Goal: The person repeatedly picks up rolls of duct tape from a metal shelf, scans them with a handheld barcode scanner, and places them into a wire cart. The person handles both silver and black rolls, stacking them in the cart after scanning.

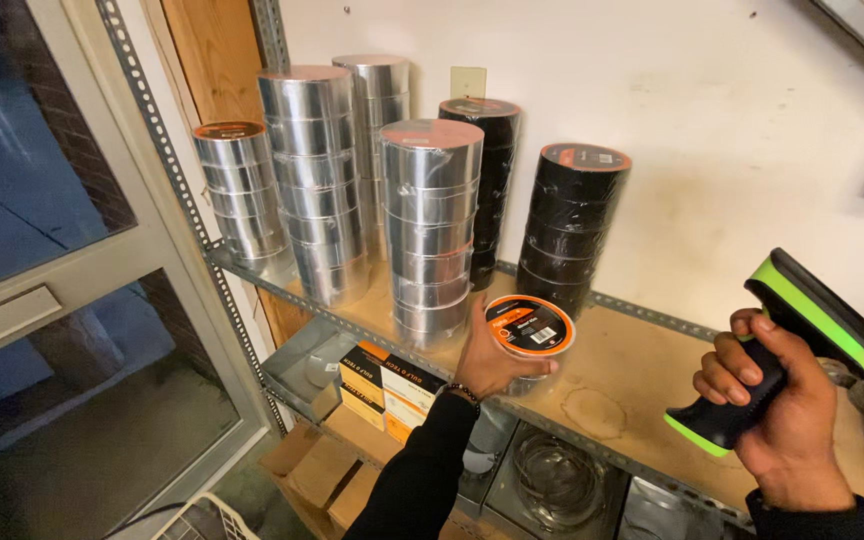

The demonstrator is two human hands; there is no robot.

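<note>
A metal shelf (642,350) with a brown board top carries stacks of tape – tall silver stacks (322,180) at the left and middle, two black stacks (572,225) toward the wall. The right hand (782,410) is closed around the grip of a black and green scanner (777,345), held up beside the shelf. The left hand (492,355) is clamped on a single tape roll (530,330) – label facing up, at the shelf's front edge, just beside the nearest silver stack.

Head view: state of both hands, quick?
Left hand: closed on a round silver tape roll with an orange-and-black label, fingers around its side.
Right hand: closed on a black-and-green handheld scanner.
</note>
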